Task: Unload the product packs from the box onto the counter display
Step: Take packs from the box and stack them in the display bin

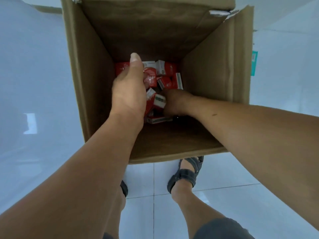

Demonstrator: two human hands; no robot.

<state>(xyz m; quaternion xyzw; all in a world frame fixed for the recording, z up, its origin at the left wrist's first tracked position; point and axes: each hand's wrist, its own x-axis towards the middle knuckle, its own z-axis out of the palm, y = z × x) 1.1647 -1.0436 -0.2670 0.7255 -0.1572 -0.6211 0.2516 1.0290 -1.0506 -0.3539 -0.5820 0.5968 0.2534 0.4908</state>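
Here, both my hands reach to the bottom of one open brown cardboard box standing on the tiled floor. Small red-and-white product packs lie heaped there: at least ten show, with others hidden. My right hand grips one pack. My left hand, thumb raised, lies against the heap; its fingers are hidden, so I cannot tell its grip.

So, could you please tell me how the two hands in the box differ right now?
The left hand is nearer the camera, thumb stretched out; the right hand reaches deeper and looks smaller. The left hand's grip is hidden; the right hand grips a white-and-green pack. Both are inside the cardboard box.
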